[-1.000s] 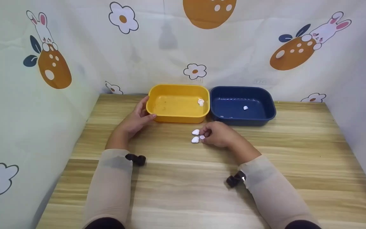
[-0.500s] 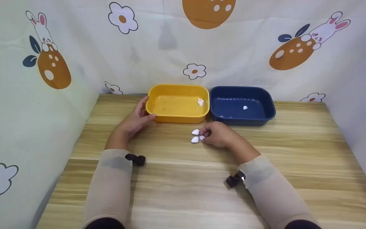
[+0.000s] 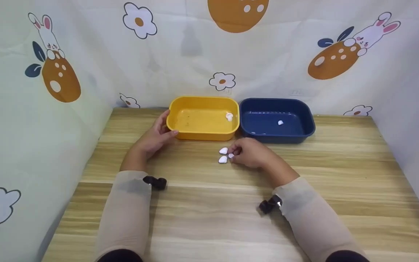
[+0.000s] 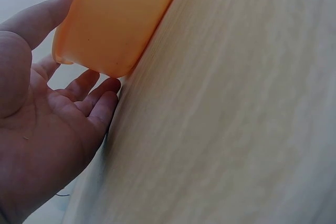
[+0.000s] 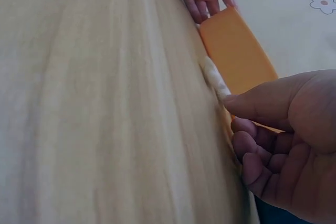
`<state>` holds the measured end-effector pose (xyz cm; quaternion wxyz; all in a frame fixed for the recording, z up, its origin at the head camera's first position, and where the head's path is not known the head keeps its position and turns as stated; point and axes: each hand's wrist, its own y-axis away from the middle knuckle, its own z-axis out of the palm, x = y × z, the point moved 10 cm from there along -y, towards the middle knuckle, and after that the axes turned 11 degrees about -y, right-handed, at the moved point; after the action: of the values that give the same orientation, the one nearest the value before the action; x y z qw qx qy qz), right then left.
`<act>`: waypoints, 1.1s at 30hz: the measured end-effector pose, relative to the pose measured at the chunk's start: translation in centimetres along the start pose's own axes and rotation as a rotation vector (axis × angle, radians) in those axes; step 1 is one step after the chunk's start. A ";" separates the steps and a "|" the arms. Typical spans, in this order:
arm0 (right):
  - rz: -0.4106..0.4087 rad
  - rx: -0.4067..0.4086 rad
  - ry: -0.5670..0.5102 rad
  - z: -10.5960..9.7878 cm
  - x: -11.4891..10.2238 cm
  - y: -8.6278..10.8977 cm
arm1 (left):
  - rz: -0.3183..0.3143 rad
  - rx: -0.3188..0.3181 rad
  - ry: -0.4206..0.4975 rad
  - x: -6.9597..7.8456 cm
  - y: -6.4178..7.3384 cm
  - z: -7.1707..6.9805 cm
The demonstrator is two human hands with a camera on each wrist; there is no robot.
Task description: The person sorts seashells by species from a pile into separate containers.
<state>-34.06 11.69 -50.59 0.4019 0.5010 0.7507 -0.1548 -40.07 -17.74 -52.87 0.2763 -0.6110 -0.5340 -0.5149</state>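
Observation:
In the head view, my left hand holds the left end of the yellow bin. Its thumb lies at the front corner, and the other fingers rest along the end wall, as the left wrist view shows of the orange-looking bin wall. My right hand is low over the tabletop in front of the bins, thumb and fingertips pinching a small white pebble-like piece. Two similar white pieces, an upper one and a lower one, lie just left of those fingertips.
A dark blue bin stands right beside the yellow one, with a white piece inside. Another white lump sits at the right of the yellow bin's floor. Patterned cloth hangs behind the wooden table.
Both hands stay in place, and the white pieces lie as before. Only a very slight shift of the whole head view shows.

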 end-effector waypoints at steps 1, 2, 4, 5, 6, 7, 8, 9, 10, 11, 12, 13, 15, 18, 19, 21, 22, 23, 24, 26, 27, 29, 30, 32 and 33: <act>0.001 0.002 -0.005 -0.2 -0.2 0.1 | 0.001 0.000 0.002 0.0 0.0 0.0; 0.004 0.007 -0.013 -0.4 -0.3 0.2 | 0.001 0.000 0.003 0.0 0.0 0.0; 0.009 0.022 -0.029 -0.9 -0.7 0.5 | -0.005 0.001 0.001 0.0 0.1 0.0; 0.012 0.031 -0.040 -1.2 -0.9 0.6 | -0.006 0.001 0.000 0.1 0.1 0.0; 0.014 0.041 -0.053 -1.5 -1.1 0.7 | -0.007 0.001 -0.001 0.1 0.1 0.0; 0.015 0.053 -0.064 -1.8 -1.3 0.9 | -0.010 0.002 -0.003 0.1 0.1 0.0; 0.013 0.064 -0.076 -2.1 -1.5 1.0 | -0.011 0.002 -0.004 0.1 0.2 0.0; 0.011 0.074 -0.086 -2.3 -1.7 1.1 | -0.013 0.001 -0.002 0.1 0.2 0.0; 0.011 0.084 -0.095 -2.6 -1.8 1.2 | -0.015 0.001 -0.002 0.1 0.2 0.0; 0.013 0.094 -0.102 -2.8 -1.9 1.3 | -0.014 0.001 -0.001 0.1 0.2 0.0; 0.015 0.104 -0.108 -3.0 -2.0 1.4 | -0.016 0.002 0.001 0.1 0.2 0.0; 0.018 0.115 -0.114 -3.3 -2.1 1.5 | -0.014 0.002 0.003 0.1 0.3 0.0; 0.018 0.136 -0.122 -3.7 -2.2 1.7 | -0.012 0.000 0.008 0.1 0.3 0.1; 0.002 0.171 -0.133 -4.5 -2.5 1.9 | 0.001 -0.007 0.019 0.2 0.3 0.2; -0.005 0.185 -0.137 -4.8 -2.5 2.0 | 0.007 -0.012 0.022 0.3 0.3 0.2; -0.019 0.212 -0.135 -5.5 -2.6 2.2 | 0.018 -0.019 0.031 0.4 0.3 0.3; -0.022 0.223 -0.135 -5.9 -2.6 2.2 | 0.018 -0.020 0.033 0.4 0.3 0.3; -0.018 0.235 -0.138 -6.3 -2.4 2.3 | 0.021 -0.023 0.036 0.4 0.3 0.3; -0.008 0.248 -0.146 -6.7 -2.2 2.3 | 0.020 -0.022 0.036 0.4 0.3 0.3; 0.012 0.273 -0.158 -7.6 -1.7 2.4 | 0.019 -0.018 0.037 0.4 0.2 0.3; 0.024 0.285 -0.164 -8.1 -1.3 2.5 | 0.017 -0.018 0.038 0.4 0.2 0.3; 0.047 0.310 -0.184 -9.1 -0.7 2.7 | 0.017 -0.018 0.044 0.4 0.2 0.3; 0.057 0.323 -0.195 -9.6 -0.3 2.8 | 0.018 -0.019 0.048 0.4 0.2 0.3; 0.077 0.351 -0.203 -10.6 0.4 3.2 | 0.019 -0.022 0.056 0.4 0.2 0.3; 0.085 0.365 -0.212 -11.1 0.7 3.3 | 0.020 -0.022 0.057 0.4 0.2 0.3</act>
<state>-36.24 20.71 -43.57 0.3873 0.5775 0.6421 -0.3228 -39.84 -17.34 -52.59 0.2899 -0.6043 -0.5141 -0.5352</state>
